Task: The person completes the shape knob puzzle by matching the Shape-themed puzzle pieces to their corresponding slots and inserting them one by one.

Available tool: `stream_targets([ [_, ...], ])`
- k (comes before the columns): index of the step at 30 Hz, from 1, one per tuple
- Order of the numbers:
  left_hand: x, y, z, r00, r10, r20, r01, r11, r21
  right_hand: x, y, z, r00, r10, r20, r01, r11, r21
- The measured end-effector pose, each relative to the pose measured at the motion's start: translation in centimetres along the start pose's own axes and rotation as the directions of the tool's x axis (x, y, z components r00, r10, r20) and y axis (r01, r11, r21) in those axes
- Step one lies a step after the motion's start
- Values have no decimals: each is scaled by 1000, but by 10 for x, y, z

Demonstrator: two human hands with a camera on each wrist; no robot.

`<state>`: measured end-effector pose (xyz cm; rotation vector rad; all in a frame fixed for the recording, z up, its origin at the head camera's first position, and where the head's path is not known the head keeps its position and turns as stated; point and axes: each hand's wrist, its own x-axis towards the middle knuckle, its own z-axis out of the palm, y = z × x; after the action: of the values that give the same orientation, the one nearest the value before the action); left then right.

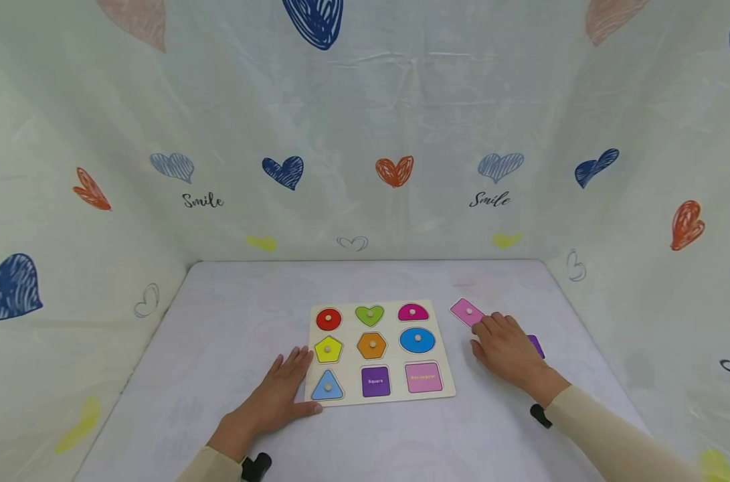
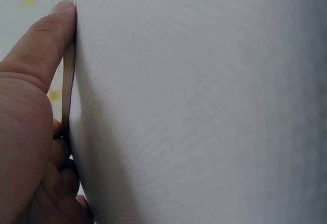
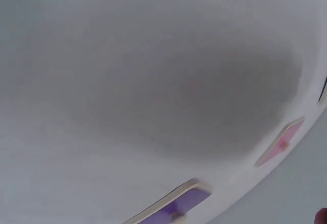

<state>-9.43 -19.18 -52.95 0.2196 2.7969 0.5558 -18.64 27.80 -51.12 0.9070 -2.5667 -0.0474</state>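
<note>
A wooden shape puzzle board (image 1: 401, 355) lies flat on the table. My left hand (image 1: 280, 391) rests at its left side, fingers stretched along the edge and thumb (image 2: 43, 45) touching the near corner. To the board's right, my right hand (image 1: 509, 351) hovers above the table, holding nothing that I can see. Near its fingers lies a pink rectangle piece (image 1: 466, 312) with a small knob, apart from the fingertip (image 3: 321, 216) in the right wrist view. A purple piece (image 1: 536, 346), partly hidden behind the hand in the head view, lies further right.
Several knobbed shapes sit in the board, among them a red circle (image 1: 328, 319), blue oval (image 1: 417, 340) and light blue triangle (image 1: 328, 386). The bottom row shows knobless purple "Square" (image 1: 375, 381) and pink "Rectangular" (image 1: 423, 377) recesses. A heart-printed curtain (image 1: 340, 120) surrounds the table.
</note>
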Motion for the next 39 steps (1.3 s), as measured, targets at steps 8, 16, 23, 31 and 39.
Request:
stream_targets([
  [8,0,1,0,1000,-6,-4,6,1000,4,-42,52,-4,998,-11,-62,11,1000,-4],
  [16,0,2,0,1000,-12,3,12,1000,-1,-70,77,-3,995,97,-3,-97,995,-12],
  [23,0,3,0,1000,-29,2,29,1000,2,-78,86,8,995,104,-4,-104,995,-7],
  [31,-1,0,1,1000,-23,-10,23,1000,4,-77,84,13,994,105,3,-105,994,-11],
  [39,2,2,2,999,-40,4,40,999,-14,-77,86,11,989,147,28,-146,989,-6],
])
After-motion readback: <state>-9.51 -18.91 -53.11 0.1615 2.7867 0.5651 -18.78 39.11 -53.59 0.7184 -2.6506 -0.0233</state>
